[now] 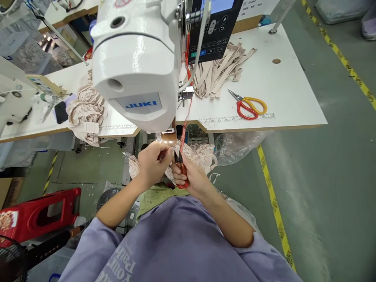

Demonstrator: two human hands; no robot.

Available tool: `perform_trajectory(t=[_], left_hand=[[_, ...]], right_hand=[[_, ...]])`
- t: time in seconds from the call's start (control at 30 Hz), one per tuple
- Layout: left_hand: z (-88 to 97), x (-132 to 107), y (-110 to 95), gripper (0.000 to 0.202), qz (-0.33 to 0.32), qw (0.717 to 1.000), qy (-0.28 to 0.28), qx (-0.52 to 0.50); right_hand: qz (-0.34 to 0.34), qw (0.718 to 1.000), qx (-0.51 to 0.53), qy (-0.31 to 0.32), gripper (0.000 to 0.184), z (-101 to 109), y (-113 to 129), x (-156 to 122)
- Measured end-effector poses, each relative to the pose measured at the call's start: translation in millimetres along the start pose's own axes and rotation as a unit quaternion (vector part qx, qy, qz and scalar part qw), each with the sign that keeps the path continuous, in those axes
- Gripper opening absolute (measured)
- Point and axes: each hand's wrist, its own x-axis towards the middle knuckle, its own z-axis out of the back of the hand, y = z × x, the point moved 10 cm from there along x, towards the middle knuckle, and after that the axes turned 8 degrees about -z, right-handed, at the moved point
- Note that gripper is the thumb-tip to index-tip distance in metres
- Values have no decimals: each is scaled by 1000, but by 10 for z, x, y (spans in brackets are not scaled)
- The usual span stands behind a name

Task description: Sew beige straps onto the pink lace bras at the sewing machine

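In front of my body, just below the sewing machine's needle area, my right hand (pixel 190 174) is wrapped around a pair of thread snips (pixel 182 172) with red-orange handles and dark blades pointing up. A red cord (pixel 183 135) runs from the snips up to the machine. Close beside the blades, my left hand (pixel 154 162) is closed in a pinch; what lies between its fingertips is too small to make out. Beige lace fabric (pixel 205 154) hangs behind and below both hands, partly hidden by them.
The white Juki sewing machine (pixel 135 74) stands over the table (pixel 293 102). Red-and-yellow scissors (pixel 249 107) and beige straps (pixel 217 74) lie on the right side. Bundled lace (pixel 86 111) is at left. A red stool (pixel 44 213) stands on the floor.
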Motion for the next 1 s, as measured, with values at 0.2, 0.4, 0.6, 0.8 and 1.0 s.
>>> perform_trajectory(t=[0.2, 0.4, 0.6, 0.8, 1.0], left_hand=[[-16, -44, -109, 14, -24, 1000, -7, -7], [-33, -18, 14, 19, -26, 998, -46, 34], [-137, 63, 418, 30, 91, 986, -29, 134], [-155, 80, 446, 38, 104, 983, -34, 146], [-125, 100, 407, 42, 87, 984, -41, 148]], right_hand=[[74, 996, -24, -40, 52, -40, 122, 54], [157, 968, -162, -114, 43, 298, 382, -8], [204, 659, -591, -419, 45, 1598, 959, -437], [126, 558, -695, -435, 49, 2509, 864, -587], [128, 601, -671, -415, 49, 2435, 796, -577]])
